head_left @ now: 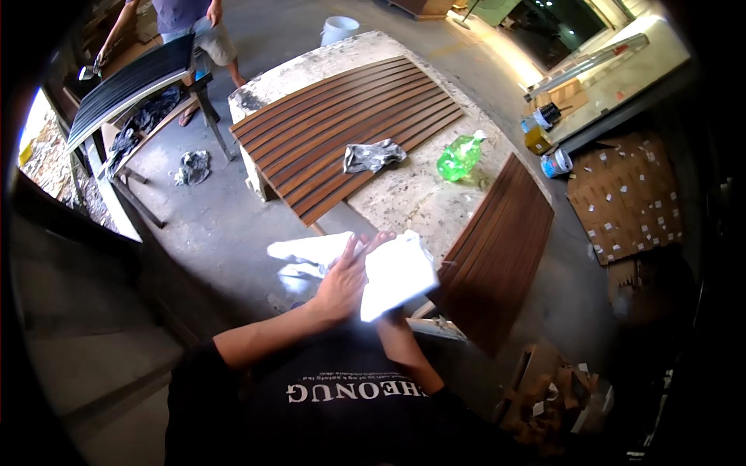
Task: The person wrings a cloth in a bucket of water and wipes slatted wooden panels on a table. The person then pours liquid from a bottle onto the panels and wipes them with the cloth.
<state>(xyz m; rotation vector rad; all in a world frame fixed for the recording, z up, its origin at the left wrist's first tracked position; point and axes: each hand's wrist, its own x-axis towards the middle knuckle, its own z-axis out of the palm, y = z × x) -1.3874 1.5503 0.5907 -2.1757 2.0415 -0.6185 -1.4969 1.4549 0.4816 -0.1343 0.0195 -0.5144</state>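
A bright white cloth (400, 276) is bunched in front of my chest. My left hand (343, 283) is closed against its edge, and another white fold (311, 248) sticks out to the left behind that hand. My right forearm (406, 347) rises to the underside of the cloth, which hides the fingers of my right hand. Just beyond my hands, a slatted brown wooden panel (342, 128) rests on a pale, stained worktable (412, 203). A crumpled grey rag (374, 156) lies across the panel's near edge.
A green plastic bottle (460, 158) lies on the worktable. At its right leans a second brown panel (501, 252). To the far left, another person (183, 15) stands by a dark slatted panel (136, 81) on a stand. Tins and buckets (556, 163) stand at right, near cardboard (633, 198).
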